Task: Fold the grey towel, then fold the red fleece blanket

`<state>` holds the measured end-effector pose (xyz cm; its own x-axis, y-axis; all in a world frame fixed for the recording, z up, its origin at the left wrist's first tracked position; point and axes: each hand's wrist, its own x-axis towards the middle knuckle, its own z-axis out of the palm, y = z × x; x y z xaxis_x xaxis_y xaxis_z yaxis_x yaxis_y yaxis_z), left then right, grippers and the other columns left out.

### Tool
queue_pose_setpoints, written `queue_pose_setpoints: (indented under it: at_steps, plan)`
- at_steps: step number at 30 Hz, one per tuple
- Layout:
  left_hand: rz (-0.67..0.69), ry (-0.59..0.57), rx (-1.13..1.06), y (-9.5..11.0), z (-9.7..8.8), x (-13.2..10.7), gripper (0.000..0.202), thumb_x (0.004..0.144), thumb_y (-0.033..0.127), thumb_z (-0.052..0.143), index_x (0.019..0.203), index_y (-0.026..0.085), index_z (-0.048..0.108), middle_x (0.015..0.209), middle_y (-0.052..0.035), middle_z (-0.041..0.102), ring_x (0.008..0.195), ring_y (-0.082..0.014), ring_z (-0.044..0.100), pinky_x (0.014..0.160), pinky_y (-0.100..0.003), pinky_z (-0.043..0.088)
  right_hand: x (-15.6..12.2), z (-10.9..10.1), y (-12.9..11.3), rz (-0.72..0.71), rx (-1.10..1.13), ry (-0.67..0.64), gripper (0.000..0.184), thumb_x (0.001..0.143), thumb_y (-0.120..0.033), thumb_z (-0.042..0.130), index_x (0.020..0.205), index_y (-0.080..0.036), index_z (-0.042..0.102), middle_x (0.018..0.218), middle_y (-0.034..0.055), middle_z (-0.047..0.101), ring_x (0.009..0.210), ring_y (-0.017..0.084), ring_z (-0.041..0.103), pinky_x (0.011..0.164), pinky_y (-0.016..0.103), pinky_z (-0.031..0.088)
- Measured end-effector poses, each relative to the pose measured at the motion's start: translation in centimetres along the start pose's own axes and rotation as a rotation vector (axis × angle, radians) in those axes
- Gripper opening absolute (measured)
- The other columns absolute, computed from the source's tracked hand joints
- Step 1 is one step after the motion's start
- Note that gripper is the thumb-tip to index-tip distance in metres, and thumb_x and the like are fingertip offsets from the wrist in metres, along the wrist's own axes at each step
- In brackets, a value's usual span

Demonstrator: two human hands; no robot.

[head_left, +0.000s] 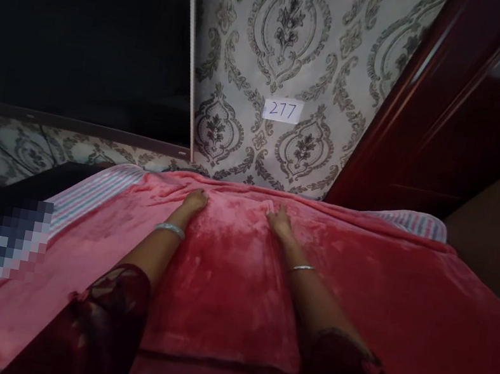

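A red plush blanket covers the bed in front of me. Both my arms reach forward across it, each with a bangle at the wrist. My left hand lies near the blanket's far edge, fingers bent down onto the cloth. My right hand rests a little to the right of it, fingers flat and pressed on the blanket. A raised hump in the blanket, like a pillow under it, lies between my arms.
A striped sheet shows at the bed's left and far right. Patterned wallpaper with a white label reading 277 is behind the bed. A dark window is left, a dark red wardrobe right. A blurred patch sits at left.
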<state>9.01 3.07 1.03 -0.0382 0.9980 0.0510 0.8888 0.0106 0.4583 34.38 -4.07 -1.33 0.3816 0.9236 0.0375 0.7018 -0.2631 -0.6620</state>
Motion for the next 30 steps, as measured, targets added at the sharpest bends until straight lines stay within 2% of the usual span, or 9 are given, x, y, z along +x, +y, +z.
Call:
queue_pose_setpoints:
  at_steps: [4,8,12,15,17,19,21,26,30]
  plan:
    - [-0.114,0.065,-0.028,-0.3,2.4,-0.1,0.05,0.096,0.031,0.049,0.142,0.012,0.053,0.139,-0.0216,0.062,0.125,-0.0341,0.062,0.1,-0.044,0.049,-1.0,1.7,1.4,0.05,-0.039,0.039,0.064,0.098,-0.02,0.046,0.16,-0.015,0.029,0.125,0.0174,0.069,0.114,0.027,0.067,0.095,0.034,0.05]
    - [-0.146,0.108,-0.069,-1.3,3.5,-0.5,0.05,0.097,0.039,0.048,0.141,0.017,0.05,0.137,-0.0187,0.064,0.123,-0.0327,0.064,0.098,-0.044,0.051,-1.6,2.0,2.1,0.056,-0.063,0.035,0.067,0.098,-0.019,0.045,0.162,-0.019,0.025,0.124,0.0151,0.07,0.114,0.026,0.067,0.096,0.034,0.049]
    - [-0.129,0.105,-0.117,-2.1,3.2,0.5,0.054,0.097,0.044,0.046,0.144,0.018,0.049,0.134,-0.0169,0.067,0.122,-0.0325,0.064,0.099,-0.046,0.051,-1.1,1.6,1.7,0.044,-0.075,0.026,0.069,0.096,-0.019,0.042,0.163,-0.015,0.024,0.124,0.016,0.07,0.115,0.028,0.067,0.099,0.035,0.048]
    - [-0.08,0.079,-0.151,-2.3,2.4,1.8,0.049,0.1,0.039,0.041,0.142,0.018,0.053,0.136,-0.0143,0.067,0.124,-0.0295,0.063,0.101,-0.042,0.051,-0.3,1.3,1.0,0.013,-0.11,0.037,0.067,0.099,-0.028,0.041,0.162,-0.013,0.025,0.124,0.0178,0.07,0.116,0.03,0.067,0.1,0.038,0.048]
    - [-0.037,0.042,-0.165,-2.3,1.8,2.7,0.043,0.1,0.034,0.04,0.133,0.018,0.062,0.132,-0.0109,0.07,0.122,-0.0248,0.065,0.1,-0.035,0.051,0.4,1.1,0.5,-0.009,-0.148,0.039,0.069,0.099,-0.037,0.042,0.162,-0.013,0.026,0.124,0.0187,0.07,0.116,0.031,0.067,0.1,0.041,0.049]
    - [-0.016,0.006,-0.162,-2.1,1.5,3.4,0.036,0.098,0.032,0.044,0.119,0.017,0.069,0.123,-0.0092,0.074,0.115,-0.0227,0.068,0.096,-0.03,0.052,1.0,1.1,0.3,-0.021,-0.176,0.041,0.07,0.099,-0.039,0.044,0.162,-0.014,0.027,0.123,0.0187,0.071,0.115,0.031,0.067,0.098,0.041,0.049]
    - [-0.03,-0.004,-0.14,-1.8,1.6,3.8,0.031,0.094,0.032,0.052,0.112,0.016,0.071,0.118,-0.0109,0.075,0.11,-0.0247,0.07,0.094,-0.031,0.052,1.1,1.2,0.6,-0.021,-0.191,0.046,0.069,0.099,-0.034,0.044,0.163,-0.015,0.025,0.12,0.0179,0.072,0.112,0.03,0.068,0.097,0.04,0.05]
    - [-0.094,0.066,-0.066,-1.5,3.0,3.2,0.038,0.094,0.033,0.054,0.126,0.015,0.063,0.127,-0.0187,0.07,0.121,-0.0334,0.064,0.098,-0.043,0.05,0.1,1.7,2.4,0.002,-0.198,0.066,0.068,0.099,-0.025,0.041,0.164,-0.019,0.022,0.122,0.0165,0.072,0.111,0.03,0.069,0.095,0.04,0.05]
    - [-0.083,0.069,-0.044,-1.5,3.1,2.6,0.041,0.096,0.038,0.05,0.129,0.016,0.061,0.13,-0.0188,0.068,0.123,-0.033,0.063,0.098,-0.042,0.05,0.0,0.7,2.2,0.025,-0.216,0.042,0.069,0.097,-0.024,0.047,0.162,-0.018,0.026,0.13,0.0174,0.067,0.117,0.031,0.065,0.099,0.04,0.048]
